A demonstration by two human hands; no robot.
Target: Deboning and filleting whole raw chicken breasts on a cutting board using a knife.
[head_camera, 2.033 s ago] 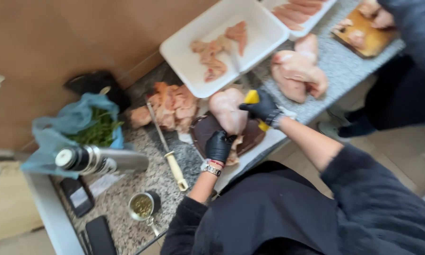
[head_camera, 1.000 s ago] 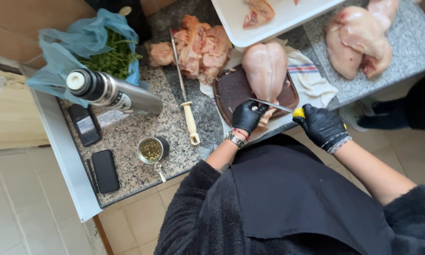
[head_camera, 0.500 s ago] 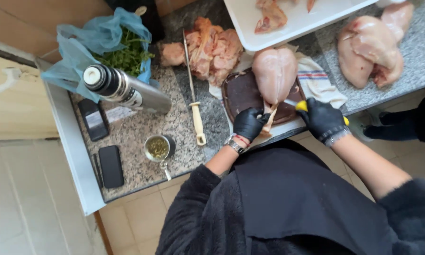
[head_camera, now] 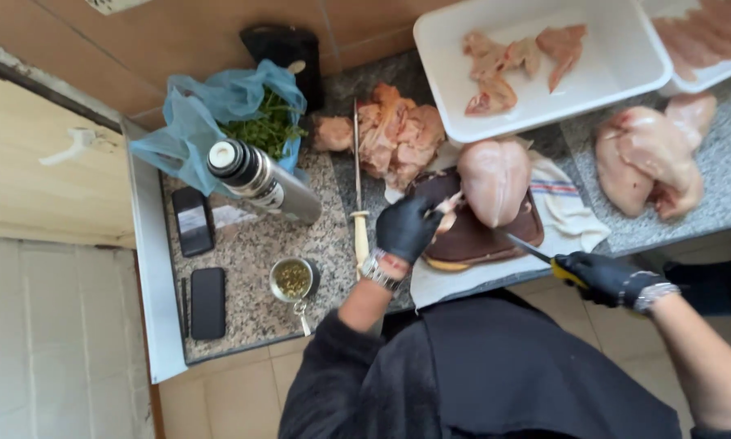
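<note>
Partly hidden under the gloved left hand (head_camera: 406,228), a pale strip is pinched beside the chicken breast (head_camera: 495,180). Since 0.5 s ago the right hand (head_camera: 613,279), fingers clamped on the yellow-handled knife (head_camera: 544,256), has drawn back from the breast.

A single head-worn camera looks steeply down from close above. It faces a granite counter (head_camera: 243,252) and the wearer's torso.

Black-gloved hands (head_camera: 407,229), fuzzy black sleeves (head_camera: 333,366)
</note>
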